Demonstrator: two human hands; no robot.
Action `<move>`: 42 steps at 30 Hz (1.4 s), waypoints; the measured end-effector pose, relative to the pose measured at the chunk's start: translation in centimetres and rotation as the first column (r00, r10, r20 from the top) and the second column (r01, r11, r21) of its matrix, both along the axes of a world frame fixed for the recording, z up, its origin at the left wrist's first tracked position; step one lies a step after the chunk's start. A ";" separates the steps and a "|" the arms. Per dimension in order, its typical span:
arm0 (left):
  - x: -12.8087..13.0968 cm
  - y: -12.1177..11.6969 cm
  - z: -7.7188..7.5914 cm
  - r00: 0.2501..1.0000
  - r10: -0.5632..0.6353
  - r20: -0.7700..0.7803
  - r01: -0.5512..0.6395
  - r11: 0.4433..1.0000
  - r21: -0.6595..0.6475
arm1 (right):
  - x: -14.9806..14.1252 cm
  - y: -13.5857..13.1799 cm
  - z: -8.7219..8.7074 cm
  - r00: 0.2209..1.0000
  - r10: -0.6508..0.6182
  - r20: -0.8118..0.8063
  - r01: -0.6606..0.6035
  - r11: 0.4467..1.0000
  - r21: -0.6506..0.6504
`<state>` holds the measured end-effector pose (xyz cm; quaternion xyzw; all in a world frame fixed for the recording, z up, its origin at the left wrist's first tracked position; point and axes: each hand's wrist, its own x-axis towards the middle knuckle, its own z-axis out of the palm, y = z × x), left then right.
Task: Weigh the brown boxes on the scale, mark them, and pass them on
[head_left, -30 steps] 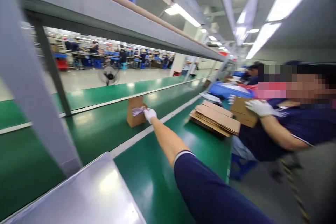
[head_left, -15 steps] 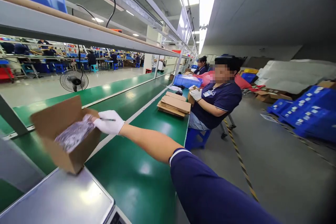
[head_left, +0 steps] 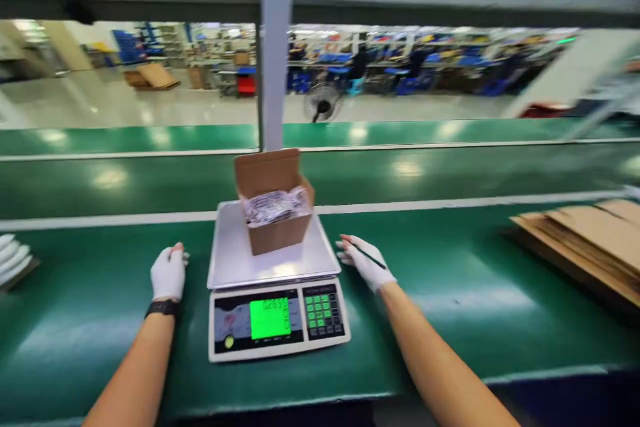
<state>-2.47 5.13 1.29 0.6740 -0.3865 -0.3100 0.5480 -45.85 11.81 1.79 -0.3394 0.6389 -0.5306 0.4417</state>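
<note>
Open cardboard box (head_left: 274, 213) sits on the scale (head_left: 273, 280) between spread, empty left hand (head_left: 168, 273) and right hand (head_left: 365, 262); a bumped platform could skew the reading

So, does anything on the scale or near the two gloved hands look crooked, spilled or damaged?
Nothing is spilled or damaged. The small open brown cardboard box sits turned at a slight angle on the steel pan of the grey weighing scale. Left hand and right hand rest apart from it on the green table.
</note>
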 end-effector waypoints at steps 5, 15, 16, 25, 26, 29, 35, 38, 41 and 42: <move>0.8 5.6 -1.9 0.956 0.131 -0.260 -0.143 0.989 -0.025 | -0.5 3.2 -3.9 0.976 -0.121 -0.181 0.091 0.982 -0.166; -0.5 7.5 2.0 0.886 0.037 -0.463 -0.061 0.997 -0.037 | -0.5 1.7 1.2 0.979 -0.187 -0.086 0.166 0.964 -0.207; -0.8 7.4 3.2 0.897 0.002 -0.442 -0.040 0.996 -0.075 | -0.4 1.6 2.4 0.980 -0.186 -0.069 0.164 0.956 -0.245; -7.1 5.1 14.7 0.894 -0.446 0.042 0.434 0.838 -0.329 | 5.4 0.8 15.2 0.979 0.122 -0.162 -0.187 0.853 -0.488; -8.0 4.8 15.3 0.876 -0.464 0.130 0.481 0.824 -0.300 | 6.6 0.6 16.2 0.964 0.174 -0.200 -0.254 0.823 -0.508; -10.1 4.1 15.8 0.830 -0.464 0.309 0.536 0.816 -0.215 | 10.3 -0.3 18.3 0.886 0.323 -0.333 -0.458 0.722 -0.519; -10.8 3.2 13.9 0.855 -0.495 0.157 0.518 0.799 -0.304 | 14.4 -2.8 18.8 0.691 0.381 -0.615 -0.670 0.656 -0.347; -10.2 3.6 13.4 0.823 -0.564 0.064 0.554 0.772 -0.311 | 15.3 -3.2 18.6 0.605 0.378 -0.701 -0.713 0.650 -0.264; -10.0 3.9 13.3 0.810 -0.586 0.020 0.564 0.768 -0.303 | 15.9 -3.3 18.7 0.530 0.350 -0.772 -0.737 0.640 -0.216; -10.0 3.9 13.3 0.812 -0.584 0.019 0.562 0.770 -0.302 | 16.1 -3.4 18.7 0.519 0.345 -0.782 -0.741 0.637 -0.211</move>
